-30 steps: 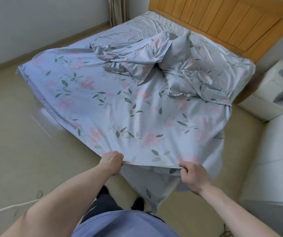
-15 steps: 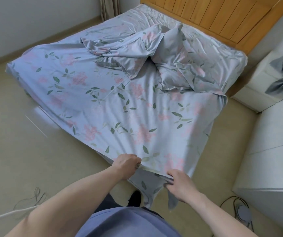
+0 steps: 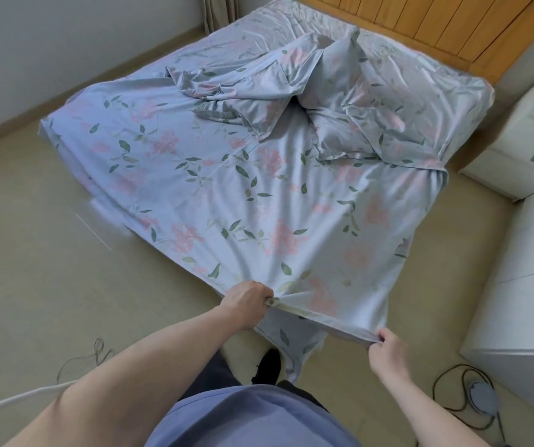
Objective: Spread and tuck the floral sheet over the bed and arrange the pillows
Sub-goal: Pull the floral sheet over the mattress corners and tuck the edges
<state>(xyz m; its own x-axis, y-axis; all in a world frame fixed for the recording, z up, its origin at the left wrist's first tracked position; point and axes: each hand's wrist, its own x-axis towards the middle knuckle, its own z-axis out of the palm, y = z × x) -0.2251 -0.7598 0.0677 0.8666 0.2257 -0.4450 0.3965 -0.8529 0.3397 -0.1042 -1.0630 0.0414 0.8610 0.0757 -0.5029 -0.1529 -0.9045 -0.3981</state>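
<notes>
Both hands — left hand, right hand — clench the floral sheet hem, stretched taut between them.

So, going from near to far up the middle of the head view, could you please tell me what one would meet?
The person's blue top → the left hand and right hand gripping the hem → the flat floral sheet → the crumpled pillows → the wooden headboard.
</notes>
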